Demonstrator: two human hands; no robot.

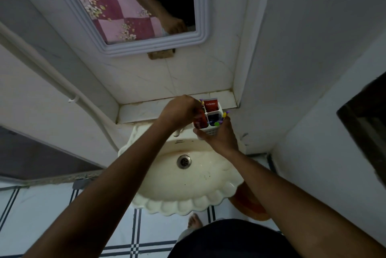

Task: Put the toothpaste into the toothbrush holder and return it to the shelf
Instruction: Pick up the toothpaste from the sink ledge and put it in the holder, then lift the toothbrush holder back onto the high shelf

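Observation:
A white toothbrush holder (211, 130) with several compartments hangs over the back of the sink, gripped from below by my right hand (221, 138). A red Colgate toothpaste tube (211, 105) stands in its far compartment. Colourful toothbrushes (224, 116) poke out on the right side. My left hand (179, 112) is closed on a second red tube (198, 121), which sits partly inside the near-left compartment. The tiled shelf (144, 111) lies just behind and left of the holder.
A cream scalloped sink (188, 182) with a metal drain (183, 161) is below my hands. A white-framed mirror (129, 7) hangs on the tiled wall above. A white pipe (62, 88) runs down the left wall. An orange bucket (248, 203) stands under the sink's right.

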